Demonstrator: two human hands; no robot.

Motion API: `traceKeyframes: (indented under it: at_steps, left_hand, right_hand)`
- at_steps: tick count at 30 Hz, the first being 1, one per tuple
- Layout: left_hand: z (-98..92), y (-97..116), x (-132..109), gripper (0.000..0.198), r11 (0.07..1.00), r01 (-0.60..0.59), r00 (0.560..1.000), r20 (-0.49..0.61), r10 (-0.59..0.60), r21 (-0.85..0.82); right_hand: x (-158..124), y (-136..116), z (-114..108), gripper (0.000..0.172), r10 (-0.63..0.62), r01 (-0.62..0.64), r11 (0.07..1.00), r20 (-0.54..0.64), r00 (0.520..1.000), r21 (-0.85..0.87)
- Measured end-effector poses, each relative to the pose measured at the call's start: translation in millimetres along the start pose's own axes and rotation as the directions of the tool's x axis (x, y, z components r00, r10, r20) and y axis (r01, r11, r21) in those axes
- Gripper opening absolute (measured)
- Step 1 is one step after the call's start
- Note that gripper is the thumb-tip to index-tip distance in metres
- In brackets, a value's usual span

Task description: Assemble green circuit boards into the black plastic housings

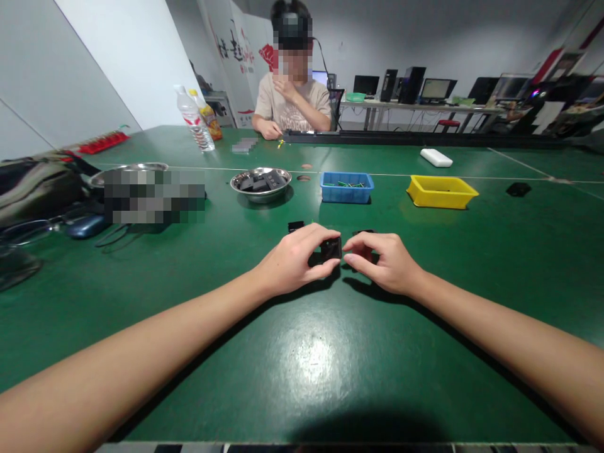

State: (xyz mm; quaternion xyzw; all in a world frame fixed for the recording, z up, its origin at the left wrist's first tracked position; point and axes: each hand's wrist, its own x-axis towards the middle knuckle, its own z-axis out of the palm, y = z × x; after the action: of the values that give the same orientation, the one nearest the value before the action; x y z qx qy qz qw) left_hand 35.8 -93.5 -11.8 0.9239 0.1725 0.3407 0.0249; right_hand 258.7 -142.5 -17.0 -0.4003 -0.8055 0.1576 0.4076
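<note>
My left hand (295,258) grips a small black box-shaped plastic part (331,248) between thumb and fingers, just above the table. Its open side seems to face right, though the inside is too dark to make out. Close to that side is my right hand (389,261), thumb and forefinger bent nearly together in a pinch. Whatever they hold, if anything, is too small to see. A black piece (366,231) shows partly behind the right hand. Beyond my left hand lies another small black piece (296,225).
Across the green table (302,390) stand a metal bowl (264,195) of black parts, a blue bin (346,192) with small green-and-white pieces and a yellow bin (442,199). At left lie glasses (28,233) and a bag (42,185). A person (295,104) sits opposite.
</note>
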Motion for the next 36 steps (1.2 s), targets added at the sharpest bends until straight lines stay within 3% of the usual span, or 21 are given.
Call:
traceKeyframes:
  at_steps: [5,10,17,36]
  left_hand:
    - [0.2,2.0,0.9,0.033,0.996,-0.083,0.996,-0.031,0.084,0.039]
    - [-1.5,3.5,1.9,0.033,0.996,-0.071,0.997,-0.011,0.072,0.048]
    - [-7.1,-2.3,1.5,0.032,1.0,0.017,1.0,0.001,-0.017,0.014]
    - [-7.1,-4.8,-0.5,0.028,0.999,0.049,0.998,0.035,-0.049,0.0]
  right_hand:
    - [0.7,-8.9,3.7,0.022,0.221,-0.239,0.948,0.105,0.97,0.209]
    - [2.7,-9.5,5.0,0.025,0.316,-0.357,0.859,0.168,0.934,0.366]
    - [3.7,-2.1,3.2,0.028,0.374,-0.384,0.84,0.103,0.922,0.383]
    - [1.9,0.6,2.7,0.022,0.324,-0.355,0.884,0.147,0.935,0.306]
